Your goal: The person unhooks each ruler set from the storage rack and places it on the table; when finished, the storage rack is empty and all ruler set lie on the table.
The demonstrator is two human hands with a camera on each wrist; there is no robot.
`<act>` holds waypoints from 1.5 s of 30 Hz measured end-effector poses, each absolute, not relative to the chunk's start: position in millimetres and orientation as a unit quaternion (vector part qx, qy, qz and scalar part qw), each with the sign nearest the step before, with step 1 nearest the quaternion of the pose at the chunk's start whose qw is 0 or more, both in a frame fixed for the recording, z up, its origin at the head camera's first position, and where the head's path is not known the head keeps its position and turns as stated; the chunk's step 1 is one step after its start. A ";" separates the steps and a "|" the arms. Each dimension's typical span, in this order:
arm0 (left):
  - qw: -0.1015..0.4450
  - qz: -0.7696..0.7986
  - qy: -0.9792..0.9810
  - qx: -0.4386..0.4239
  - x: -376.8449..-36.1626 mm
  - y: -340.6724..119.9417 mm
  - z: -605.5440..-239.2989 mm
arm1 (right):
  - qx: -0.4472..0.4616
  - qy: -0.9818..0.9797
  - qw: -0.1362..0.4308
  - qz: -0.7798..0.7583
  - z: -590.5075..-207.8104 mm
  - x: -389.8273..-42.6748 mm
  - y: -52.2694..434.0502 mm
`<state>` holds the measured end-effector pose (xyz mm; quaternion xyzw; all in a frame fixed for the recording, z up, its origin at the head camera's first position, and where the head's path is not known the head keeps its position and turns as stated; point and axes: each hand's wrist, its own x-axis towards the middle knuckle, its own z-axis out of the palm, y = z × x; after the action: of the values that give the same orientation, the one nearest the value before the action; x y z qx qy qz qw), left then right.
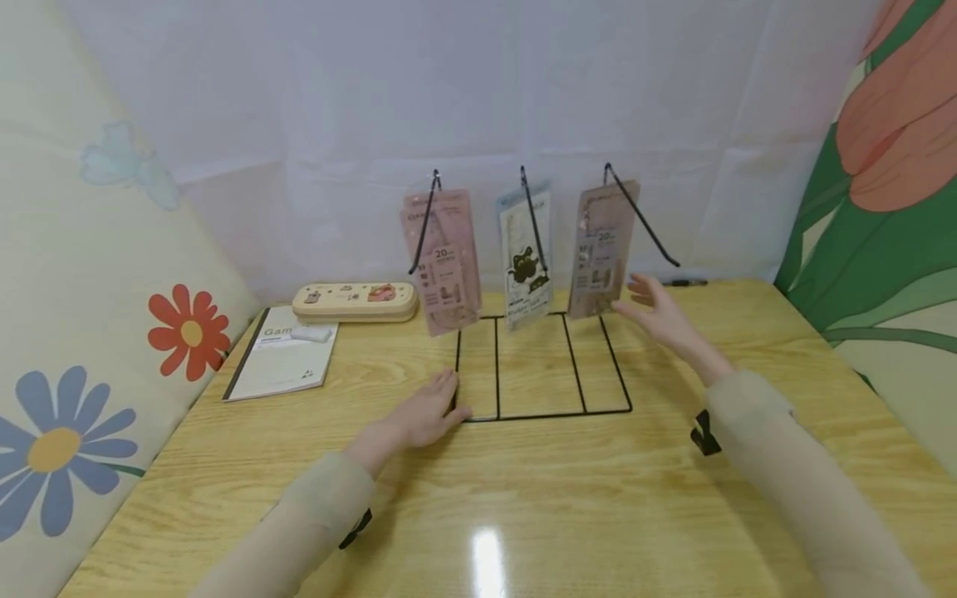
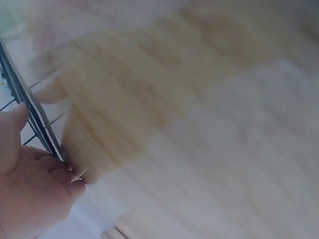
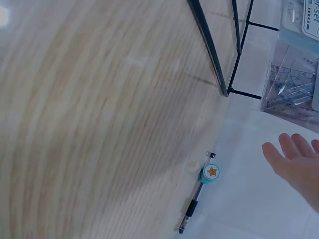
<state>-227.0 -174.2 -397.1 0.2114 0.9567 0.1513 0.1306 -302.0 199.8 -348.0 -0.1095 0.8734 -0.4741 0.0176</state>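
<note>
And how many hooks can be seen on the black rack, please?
3: the left hook, with a pink pack; the middle hook, with a white pack; the right hook, with a brownish pack, near the right hand. No hook seems hidden.

The head view is bright — white glare (image 1: 488,561) marks the tabletop (image 1: 598,498) — while the left wrist view looks hazy.

The left grip (image 1: 421,414) covers part of the near corner of a black metal wire rack (image 1: 497,365); beyond that grip, a small white block (image 1: 311,334) hides some lettering on a white paper notebook (image 1: 287,365). Fine print on the flat pink plastic packet (image 1: 450,274) between the grips is too small to read. The right wrist view's edge crops the right grip (image 3: 298,167) and a clear plastic packet (image 3: 286,84) near it.
</note>
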 end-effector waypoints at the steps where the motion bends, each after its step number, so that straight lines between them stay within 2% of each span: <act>1: 0.131 0.149 0.957 0.212 -226.9 -173.9 -397.2 | -0.103 0.871 0.017 -0.480 -347.9 -303.5 198.9; 11: 0.121 0.147 0.956 0.225 -225.1 -174.4 -399.1 | -0.070 0.860 -0.007 -0.506 -352.6 -311.5 190.8; 28: 0.114 0.115 0.958 0.235 -224.2 -175.3 -397.6 | -0.068 0.808 0.053 -0.582 -349.4 -314.1 172.9; 34: 0.113 0.120 0.958 0.233 -224.0 -175.5 -396.2 | -0.061 0.806 0.065 -0.585 -345.9 -295.9 174.2; 45: 0.118 0.115 0.958 0.236 -224.6 -174.6 -395.1 | -0.080 0.792 0.068 -0.601 -352.3 -236.6 196.6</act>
<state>-224.6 -174.6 -395.1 0.2359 0.9578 0.1149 0.1175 -236.6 196.6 -352.3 -0.0801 0.7921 -0.6012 0.0683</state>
